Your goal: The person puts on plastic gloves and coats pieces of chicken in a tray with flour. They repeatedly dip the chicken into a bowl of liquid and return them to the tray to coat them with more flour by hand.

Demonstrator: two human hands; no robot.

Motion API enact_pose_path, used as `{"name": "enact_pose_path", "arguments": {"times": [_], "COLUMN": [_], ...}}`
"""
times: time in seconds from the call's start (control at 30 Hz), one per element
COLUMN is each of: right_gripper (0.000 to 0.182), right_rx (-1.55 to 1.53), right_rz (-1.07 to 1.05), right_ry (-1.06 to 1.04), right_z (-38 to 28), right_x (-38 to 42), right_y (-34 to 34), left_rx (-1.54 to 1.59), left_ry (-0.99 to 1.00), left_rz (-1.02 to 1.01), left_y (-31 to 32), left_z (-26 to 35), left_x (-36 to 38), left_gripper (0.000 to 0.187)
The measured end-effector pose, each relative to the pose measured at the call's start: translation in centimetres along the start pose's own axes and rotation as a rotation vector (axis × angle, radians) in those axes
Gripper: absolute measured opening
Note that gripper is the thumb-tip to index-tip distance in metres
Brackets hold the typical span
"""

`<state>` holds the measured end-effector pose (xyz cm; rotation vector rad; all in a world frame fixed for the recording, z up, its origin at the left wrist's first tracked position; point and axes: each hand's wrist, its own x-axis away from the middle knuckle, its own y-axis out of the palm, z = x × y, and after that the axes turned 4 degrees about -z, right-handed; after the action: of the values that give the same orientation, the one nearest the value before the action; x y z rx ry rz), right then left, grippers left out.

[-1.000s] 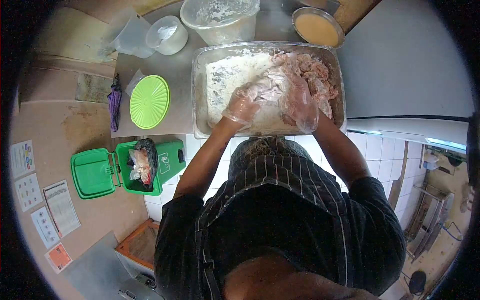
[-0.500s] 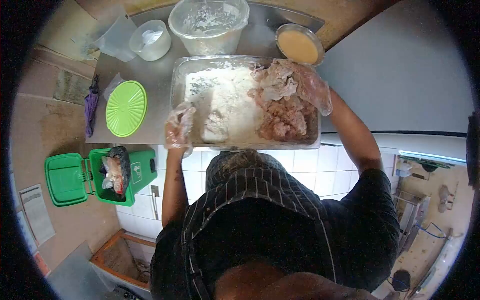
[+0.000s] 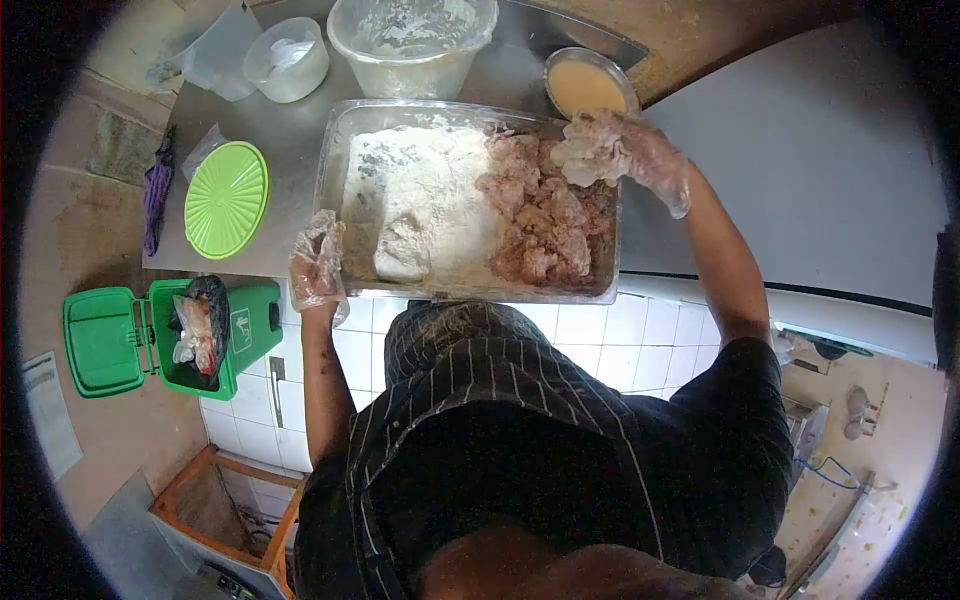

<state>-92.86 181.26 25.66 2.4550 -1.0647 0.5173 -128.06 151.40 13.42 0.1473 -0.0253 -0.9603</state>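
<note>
A clear rectangular tub holds white flour on its left and pinkish raw meat pieces on its right. One floured piece lies apart near the front of the flour. In a clear plastic glove, my left hand is at the tub's left front corner, its fingers curled at the wall. My right hand, also gloved, is over the tub's right back corner, closed round a pale, coated piece of meat. Just behind it stands a bowl of light orange liquid.
Behind the tub stands a flour-smeared bucket, with a small round container and a clear jug to its left. A green lid lies on the metal table. An open green bin is below at left.
My right hand has lifted off the meat with the piece and is now at the tub's back right edge. The camera view has shifted, so the tub appears further left.
</note>
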Motion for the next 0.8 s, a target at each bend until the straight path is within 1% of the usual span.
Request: {"name": "enact_pose_path", "arguments": {"times": [0.03,0.07,0.13,0.2,0.23,0.27,0.33,0.37,0.43,0.47,0.53,0.57,0.6,0.63,0.67,0.8], "right_gripper": [0.044,0.044,0.044,0.046,0.047,0.047,0.049,0.049,0.056,0.056,0.067,0.067,0.075,0.082,0.083,0.085], "right_rx": [0.0,-0.028,-0.053,0.052,0.093,0.095,0.171,0.174,0.355,0.36,0.466,0.467,0.636,0.801,0.854,0.868], "right_rz": [0.004,-0.026,-0.054,-0.092,-0.011,-0.015,0.063,0.056,0.183,0.173,0.224,0.213,0.18,0.144,0.12,0.07], "right_ry": [-0.006,-0.027,-0.052,-0.064,-0.077,-0.079,-0.034,-0.035,0.174,0.173,0.275,0.279,0.279,0.278,0.292,0.326], "right_z": [-0.6,-1.4,-3.1,-4.7,-5.8,-5.8,-5.6,-5.4,-5.7,-5.6,-5.6,-4.9,-3.8,-2.9,-2.4,-1.8], "right_x": [0.0,-0.3,-1.1,-1.7,-1.2,-2.1,-5.8,-7.4,-9.6,-10.5,-11.2,-13.2,-16.3,-18.5,-19.8,-22.1], "right_y": [-0.6,-1.5,-3.7,-5.1,-3.5,-4.9,-9.4,-10.8,-11.6,-12.1,-10.6,-12.4,-15.2,-16.8,-17.4,-17.0], "left_rx": [-0.135,-0.133,-0.273,-0.272,-0.274,-0.274,-0.239,-0.24,-0.178,-0.18,-0.165,-0.164,-0.17,-0.279,-0.389,-0.466], "left_ry": [0.01,0.014,-0.005,-0.02,-0.036,-0.033,-0.027,-0.025,0.036,0.038,0.001,-0.011,-0.017,-0.081,-0.143,-0.15], "left_rz": [0.01,0.006,-0.15,-0.157,-0.16,-0.156,-0.125,-0.118,-0.13,-0.12,-0.095,-0.055,-0.046,-0.026,-0.006,0.034], "left_y": [-0.2,-0.7,-1.8,-1.9,-1.8,-1.7,-1.4,-1.6,-1.7,-1.7,-0.1,-0.4,-0.1,0.1,0.2,0.1], "left_z": [-0.4,-0.9,-1.8,-2.2,-2.3,-2.4,-2.5,-2.9,-2.8,-2.9,-0.3,-0.7,-0.3,0.6,1.1,0.7], "left_x": [-0.2,-0.3,-0.4,-0.3,-0.2,0.0,0.5,0.7,1.0,1.5,2.1,2.3,2.5,2.7,2.9,3.6], "left_gripper": [0.024,0.024,0.037,0.039,0.041,0.041,0.041,0.041,0.04,0.04,0.04,0.038,0.038,0.036,0.034,0.031]}}
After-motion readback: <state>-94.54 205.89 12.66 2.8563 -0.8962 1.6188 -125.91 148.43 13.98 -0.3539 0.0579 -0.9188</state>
